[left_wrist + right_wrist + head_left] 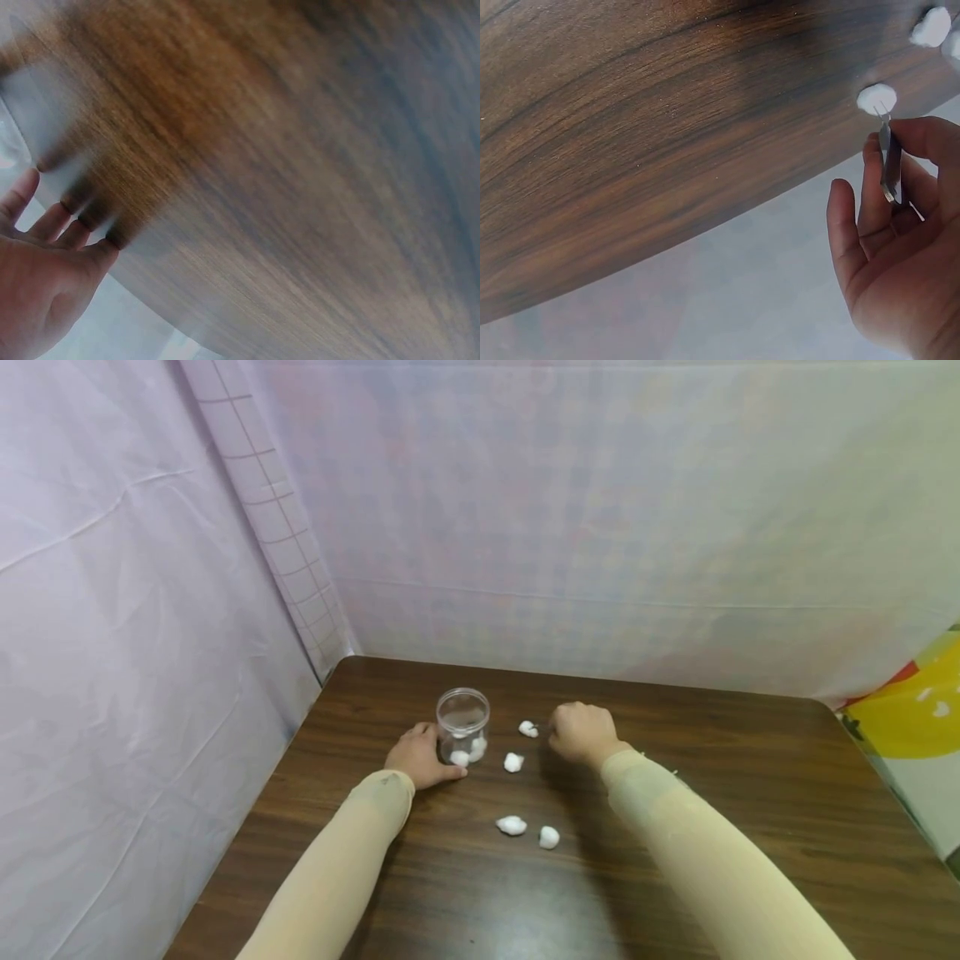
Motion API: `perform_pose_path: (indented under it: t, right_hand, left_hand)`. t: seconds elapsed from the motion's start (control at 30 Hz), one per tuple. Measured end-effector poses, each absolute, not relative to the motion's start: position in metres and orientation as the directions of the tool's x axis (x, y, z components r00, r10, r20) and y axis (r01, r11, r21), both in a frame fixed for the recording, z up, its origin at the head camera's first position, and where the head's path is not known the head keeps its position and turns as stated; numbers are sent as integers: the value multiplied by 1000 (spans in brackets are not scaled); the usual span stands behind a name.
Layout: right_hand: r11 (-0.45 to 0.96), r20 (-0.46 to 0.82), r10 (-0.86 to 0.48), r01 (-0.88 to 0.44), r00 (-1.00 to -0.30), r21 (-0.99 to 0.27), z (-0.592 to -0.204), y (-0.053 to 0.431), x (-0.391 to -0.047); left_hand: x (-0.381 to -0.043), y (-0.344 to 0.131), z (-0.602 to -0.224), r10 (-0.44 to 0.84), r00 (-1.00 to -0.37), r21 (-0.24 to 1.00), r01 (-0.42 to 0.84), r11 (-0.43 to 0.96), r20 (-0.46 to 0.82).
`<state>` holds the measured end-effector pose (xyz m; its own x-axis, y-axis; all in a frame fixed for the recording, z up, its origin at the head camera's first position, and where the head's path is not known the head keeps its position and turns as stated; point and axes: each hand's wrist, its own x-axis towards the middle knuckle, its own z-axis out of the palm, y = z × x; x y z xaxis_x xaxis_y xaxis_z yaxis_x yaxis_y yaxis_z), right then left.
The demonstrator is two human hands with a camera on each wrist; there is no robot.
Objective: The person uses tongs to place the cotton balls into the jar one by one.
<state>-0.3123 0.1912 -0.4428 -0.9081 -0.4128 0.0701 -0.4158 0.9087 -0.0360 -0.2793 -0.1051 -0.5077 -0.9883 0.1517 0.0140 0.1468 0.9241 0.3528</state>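
Observation:
A clear round jar (463, 714) with a few white cotton balls inside stands upright near the table's far left. My left hand (422, 755) holds it from the left, thumb in front and fingers behind; in the left wrist view that hand (52, 277) has its fingertips low by the table. Metal tweezers (891, 161) are pinched in my right hand (907, 247). Their tips touch a loose cotton ball (871, 101). Seen from the head, the right hand (585, 731) is just right of that cotton ball (528, 728), the tweezers mostly hidden.
Another cotton ball (513, 762) lies between jar and right hand. Two more, a pointed cotton ball (512, 825) and a rounder cotton ball (549, 837), lie nearer me on the brown wooden table (480, 902). White sheeting (600, 527) hangs behind; something yellow (922, 710) is at far right.

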Motion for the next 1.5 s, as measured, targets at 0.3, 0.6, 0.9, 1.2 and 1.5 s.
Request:
perform_pose_path:
  t: [0.3,0.6,0.9,1.2,1.5]
  right_hand:
    - [913,46,-405,-406,-913,-23,-443,193,-312]
    - [915,80,-401,-404,-913,-21,-441,195,-310]
    - [915,92,-400,-403,-912,-16,-439,195,-309]
    - [917,104,-395,-399,-913,-12,-437,197,-307]
    - [916,118,-398,-401,-910,-2,-434,201,-304]
  left_hand:
    - [-279,-104,-507,155,-988,360,149,921,12]
    - [-278,-103,-504,155,-988,364,148,920,9]
    - [-277,-103,-504,157,-988,360,148,921,5]
    - [-277,-102,-503,155,-988,359,144,922,-1]
    - [-278,-102,-504,156,-988,358,149,922,10]
